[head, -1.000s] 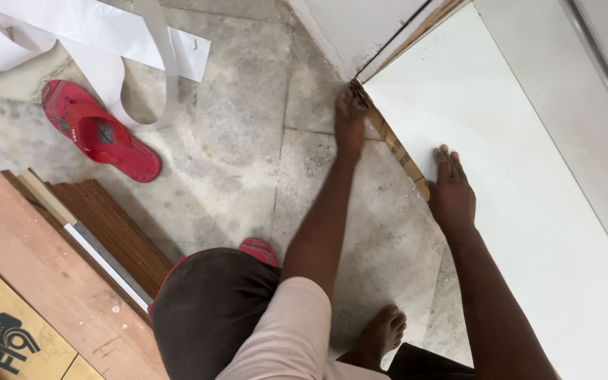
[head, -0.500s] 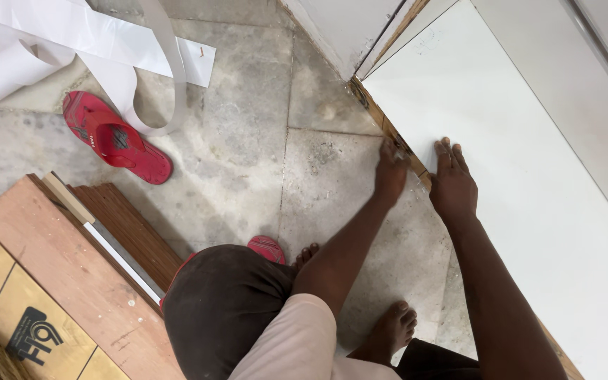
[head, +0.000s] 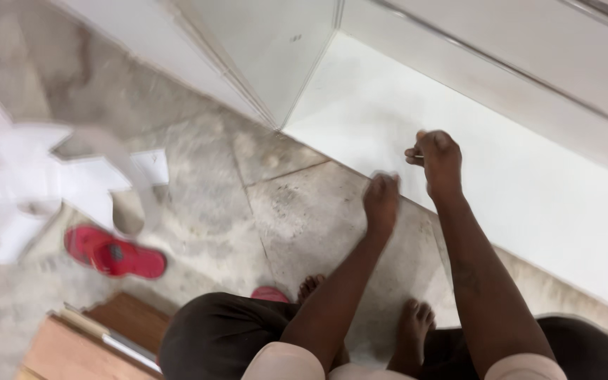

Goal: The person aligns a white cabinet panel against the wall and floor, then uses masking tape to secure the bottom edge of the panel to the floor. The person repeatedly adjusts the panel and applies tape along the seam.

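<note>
Right hand [head: 439, 163]: fingers curled together into a loose fist, pinching a thin, small object that shows only as a short sliver at the thumb side; its kind cannot be told. The hand rests on the white panel [head: 529, 190], a little in from the panel's near edge.

Left hand [head: 381, 200]: blurred; fingers appear drawn together and pointed down at the near edge of the white panel, where panel meets floor. Whether they grip anything cannot be told. The two hands lie near each other, not touching.

White panel: large, flat, lying on the floor, running diagonally from upper centre to lower right, its far side against a white wall or cabinet face [head: 501, 63].

Stone-tile floor [head: 297, 218]: mottled grey-beige slabs with dark joints, dusty.

Bare feet [head: 412, 331]: on the tiles below the hands, the person crouching in dark shorts [head: 212, 345].

Red sandal [head: 115, 253]: on the floor well left of the hands; part of a second red sandal [head: 270, 294] shows at the knee.

White paper strips [head: 58, 176]: loose, curling, at far left, blurred.

Wooden boards [head: 93, 338]: brown, stacked at lower left, with a pale metal strip along one edge.
</note>
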